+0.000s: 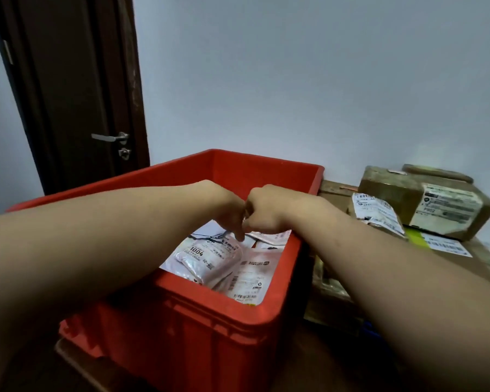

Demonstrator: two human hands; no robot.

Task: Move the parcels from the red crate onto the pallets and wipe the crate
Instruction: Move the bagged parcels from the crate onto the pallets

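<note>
Parcels [210,261] in white labelled bags lie heaped inside red crate [238,315].

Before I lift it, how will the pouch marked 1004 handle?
The pouch looks soft and bulging, so probably floppy and light. Its glossy wrap may be slippery. It lies on other parcels, so they may shift.

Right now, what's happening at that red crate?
A person has both bare hands inside the red plastic crate, left hand and right hand knuckle to knuckle above the white plastic mailer parcels lying in it. Fingers are curled; whether they grip a parcel is hidden. Labelled brown cardboard boxes sit outside, to the right.
</note>
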